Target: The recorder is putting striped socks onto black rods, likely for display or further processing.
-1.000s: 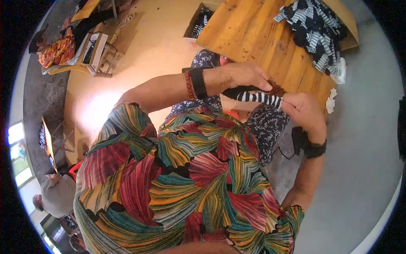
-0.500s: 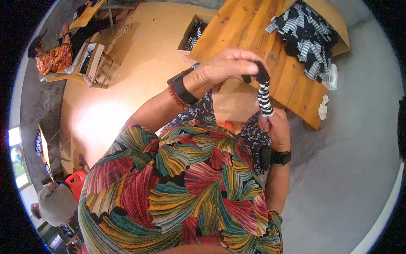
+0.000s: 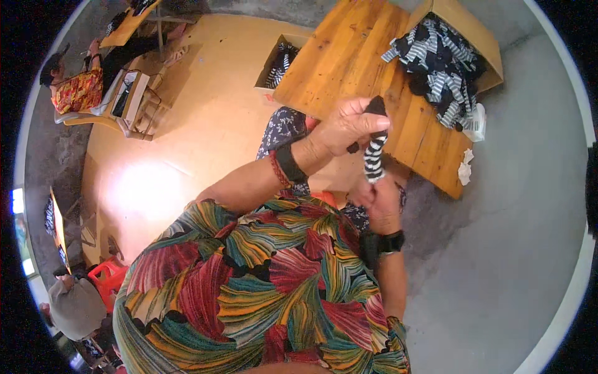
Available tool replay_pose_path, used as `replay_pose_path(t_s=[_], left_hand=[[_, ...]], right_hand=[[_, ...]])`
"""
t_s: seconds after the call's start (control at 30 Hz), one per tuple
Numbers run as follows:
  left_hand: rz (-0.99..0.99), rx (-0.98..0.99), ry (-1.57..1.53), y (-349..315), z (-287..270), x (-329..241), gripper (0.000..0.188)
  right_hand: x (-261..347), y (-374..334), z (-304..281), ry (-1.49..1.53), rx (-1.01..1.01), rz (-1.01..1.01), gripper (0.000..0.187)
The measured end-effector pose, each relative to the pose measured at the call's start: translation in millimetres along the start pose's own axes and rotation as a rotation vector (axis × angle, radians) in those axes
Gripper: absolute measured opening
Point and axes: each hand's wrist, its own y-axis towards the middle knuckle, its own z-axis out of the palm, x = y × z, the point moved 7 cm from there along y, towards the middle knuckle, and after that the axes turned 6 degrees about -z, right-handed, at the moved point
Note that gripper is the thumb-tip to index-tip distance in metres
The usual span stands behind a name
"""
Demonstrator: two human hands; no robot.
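A black-and-white striped knit piece (image 3: 374, 159) is stretched upright between my hands; whether it is a glove or a sock I cannot tell. My left hand (image 3: 349, 126) grips its black upper part, thumb across the front. Another black bit pokes out beneath that hand. At the pale lower end of the stripes, my right hand (image 3: 379, 198) pinches the fabric, its fingers slightly blurred.
Beyond my hands stands a wooden table (image 3: 336, 62). A cardboard box (image 3: 492, 50) spills striped and black knit pieces (image 3: 445, 68) over it. A smaller box (image 3: 265, 68) sits beyond its left edge. A seated person (image 3: 78, 90) is at far left, another person (image 3: 78, 305) lower left.
Both hands have come closer to my body and a little left, the right one lower. My left thumb now lies across the black part. The knit piece stays held between them.
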Motion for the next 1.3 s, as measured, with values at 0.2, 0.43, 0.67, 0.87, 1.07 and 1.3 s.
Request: replay_pose_path(t_s=[0.2, 0.43, 0.67, 0.87, 1.07, 1.3], left_hand=[[0.096, -0.13, -0.087, 0.2, -15.2, -11.7, 0.024], [-0.233, -0.13, -0.091, -6.7, -24.1, -10.2, 0.046], [-0.066, -0.158, -0.016, -0.3, -14.9, -1.7, 0.046], [-0.232, -0.087, 0.203, -6.8, -18.6, -0.1, 0.028], [-0.134, -0.087, 0.151, -5.7, -4.0, 8.6, 0.025], [-0.011, -0.163, 0.007, -3.0, -15.9, -0.4, 0.023]], right_hand=[[-3.5, 5.9, 30.8, 0.203, -0.084, 0.126, 0.03], [65.5, 0.0, -36.7, -1.06, -0.193, -0.395, 0.022], [51.6, -2.6, -32.5, -0.904, -0.233, -0.379, 0.023], [66.7, -11.1, -44.0, -1.133, -0.217, -0.421, 0.026], [33.2, -8.1, -30.7, -0.759, -0.294, -0.146, 0.027], [-7.6, -3.8, 21.4, 0.213, 0.042, 0.176, 0.03]])
